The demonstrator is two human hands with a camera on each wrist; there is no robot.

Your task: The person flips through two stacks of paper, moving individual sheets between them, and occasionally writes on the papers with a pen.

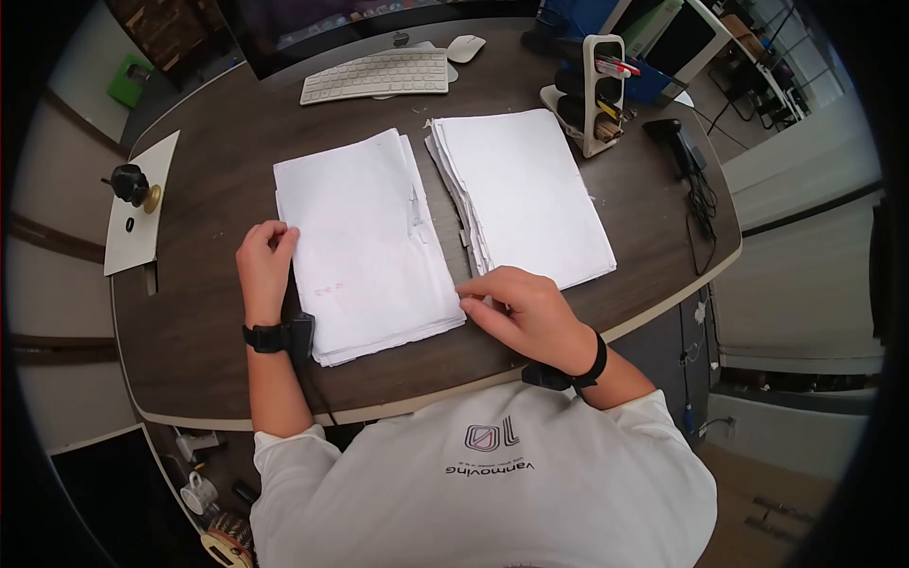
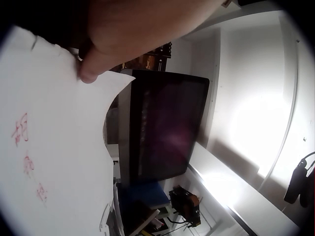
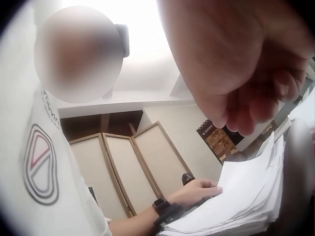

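A thick stack of white paper [image 1: 365, 251] lies before me, its top sheet faintly marked in red; the red handwriting is larger in the left wrist view. My left hand [image 1: 266, 260] pinches this stack's left edge, the thumb [image 2: 90, 73] on the top sheet and the other fingers bent beside it. At the lower right edge of the same stack is my right hand [image 1: 530, 308], its thumb and index fingertips right by the paper. Loosely curled fingers [image 3: 251, 113] show in the right wrist view, with no sheet between them. A second paper stack [image 1: 521, 194] lies to the right, its left edges ragged.
A keyboard [image 1: 379, 78] and mouse [image 1: 466, 48] sit behind the papers, below a monitor [image 1: 312, 28]. A white pen holder [image 1: 603, 95] stands at the back right, near a black handheld scanner [image 1: 670, 147] with a coiled cord. A white board [image 1: 142, 213] is at left.
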